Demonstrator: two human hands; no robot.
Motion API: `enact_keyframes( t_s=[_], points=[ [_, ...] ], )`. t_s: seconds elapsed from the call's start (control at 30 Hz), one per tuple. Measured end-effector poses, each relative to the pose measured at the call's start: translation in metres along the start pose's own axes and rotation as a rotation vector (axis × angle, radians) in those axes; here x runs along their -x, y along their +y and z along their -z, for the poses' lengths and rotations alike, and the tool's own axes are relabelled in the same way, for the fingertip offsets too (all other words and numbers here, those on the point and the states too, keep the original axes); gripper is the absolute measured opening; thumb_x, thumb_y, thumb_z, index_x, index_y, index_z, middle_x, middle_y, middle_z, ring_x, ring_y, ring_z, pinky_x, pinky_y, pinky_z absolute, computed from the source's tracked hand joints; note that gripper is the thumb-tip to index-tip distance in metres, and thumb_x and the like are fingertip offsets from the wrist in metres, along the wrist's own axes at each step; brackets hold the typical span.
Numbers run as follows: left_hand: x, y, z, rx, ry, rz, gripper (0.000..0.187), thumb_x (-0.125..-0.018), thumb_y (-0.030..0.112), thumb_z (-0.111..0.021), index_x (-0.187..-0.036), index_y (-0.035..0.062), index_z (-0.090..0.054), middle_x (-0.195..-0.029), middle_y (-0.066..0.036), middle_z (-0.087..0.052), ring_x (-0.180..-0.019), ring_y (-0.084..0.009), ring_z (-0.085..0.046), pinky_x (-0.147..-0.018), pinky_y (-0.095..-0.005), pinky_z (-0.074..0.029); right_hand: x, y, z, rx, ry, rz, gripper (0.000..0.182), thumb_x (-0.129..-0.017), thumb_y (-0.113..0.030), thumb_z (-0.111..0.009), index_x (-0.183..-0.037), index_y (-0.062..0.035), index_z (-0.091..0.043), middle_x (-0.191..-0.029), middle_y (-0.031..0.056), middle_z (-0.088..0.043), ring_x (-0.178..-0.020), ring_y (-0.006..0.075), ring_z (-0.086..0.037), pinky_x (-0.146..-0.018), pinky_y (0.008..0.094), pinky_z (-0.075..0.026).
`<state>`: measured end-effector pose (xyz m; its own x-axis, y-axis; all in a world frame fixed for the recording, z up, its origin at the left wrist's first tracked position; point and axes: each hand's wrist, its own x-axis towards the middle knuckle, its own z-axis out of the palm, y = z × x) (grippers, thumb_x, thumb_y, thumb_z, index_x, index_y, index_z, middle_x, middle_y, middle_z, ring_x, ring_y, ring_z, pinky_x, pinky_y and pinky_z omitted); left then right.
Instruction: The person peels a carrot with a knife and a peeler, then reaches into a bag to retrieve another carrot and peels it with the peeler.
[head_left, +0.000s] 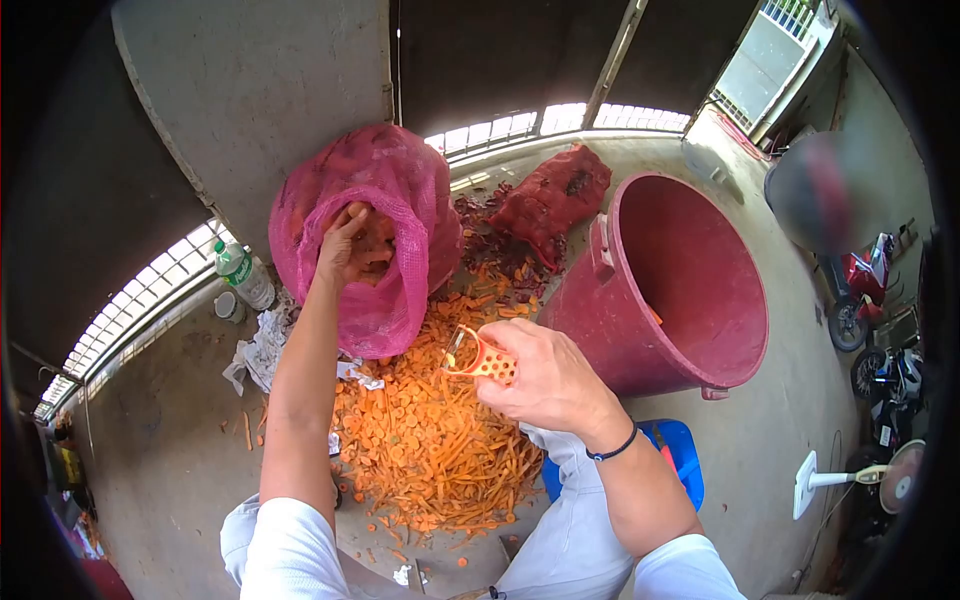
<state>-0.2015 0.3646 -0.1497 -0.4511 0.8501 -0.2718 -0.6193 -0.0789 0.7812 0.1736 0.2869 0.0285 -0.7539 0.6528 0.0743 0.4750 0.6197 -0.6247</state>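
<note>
My left hand (345,240) reaches into the mouth of a pink mesh sack (420,235), its fingers stretched out against the carrots (375,240) inside. Part of that hand is hidden by the sack's contents. Above the floor, my right hand (550,375) is closed around an orange vegetable peeler (485,362) with a handle full of holes, the blade end pointing left. Below both hands spreads a heap of carrot peelings (440,440) mixed with round carrot ends.
A large dark-red tub (590,300) tilts on the right, with an orange piece inside. Behind lies a red mesh sack (555,200) among dark red scraps. A blue container (685,455) is by my right leg. At left stand a green-labelled bottle (240,270) and crumpled paper (265,345).
</note>
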Motion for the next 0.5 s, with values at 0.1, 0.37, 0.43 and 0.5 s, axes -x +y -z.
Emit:
enact_keyframes(
  t_s=[0.1, 0.37, 0.43, 0.5],
  points=[
    [0.016, 0.004, 0.0, -0.057, -0.249, 0.043, 0.054, -0.097, 0.02, -0.073, -0.146, 0.0157, -0.049, -0.122, -0.009, -0.066, -0.098, -0.0274, -0.072, -0.073, -0.051, -0.066, 0.002, -0.001, 0.006, -0.044, 0.016, -0.04, 0.039, -0.081, -0.026, -0.068, -0.113, -0.0049, -0.065, -0.101, 0.0219, -0.066, -0.096, 0.0437, -0.067, -0.085, 0.0506, -0.054],
    [0.098, 0.031, -0.024, 0.199, -0.295, 0.047, 0.047, -0.1, 0.025, -0.069, -0.138, 0.0027, -0.054, -0.118, -0.016, -0.067, -0.111, -0.0323, -0.069, -0.1, -0.0446, -0.061, 0.004, -0.004, 0.0, -0.055, 0.113, -0.046, 0.045, -0.077, -0.024, -0.073, -0.114, -0.0009, -0.068, -0.104, 0.0199, -0.07, -0.096, 0.039, -0.07, -0.086, 0.0436, -0.056],
    [0.116, 0.037, -0.031, 0.296, -0.329, 0.09, 0.047, -0.1, 0.028, -0.066, -0.136, -0.001, -0.055, -0.121, -0.019, -0.066, -0.116, -0.0354, -0.066, -0.106, -0.0478, -0.057, 0.003, -0.005, -0.002, -0.075, 0.131, -0.054, 0.045, -0.076, -0.024, -0.074, -0.114, -0.0009, -0.068, -0.105, 0.0198, -0.071, -0.097, 0.0383, -0.07, -0.087, 0.0428, -0.056],
    [0.129, 0.036, -0.035, 0.298, -0.211, 0.004, 0.046, -0.101, 0.029, -0.065, -0.134, -0.0016, -0.056, -0.122, -0.022, -0.065, -0.115, -0.0359, -0.067, -0.106, -0.0482, -0.057, 0.002, -0.002, -0.004, -0.099, 0.171, -0.085, 0.044, -0.077, -0.024, -0.074, -0.114, -0.0008, -0.069, -0.105, 0.0198, -0.072, -0.098, 0.0359, -0.071, -0.088, 0.0407, -0.056]
  ],
)
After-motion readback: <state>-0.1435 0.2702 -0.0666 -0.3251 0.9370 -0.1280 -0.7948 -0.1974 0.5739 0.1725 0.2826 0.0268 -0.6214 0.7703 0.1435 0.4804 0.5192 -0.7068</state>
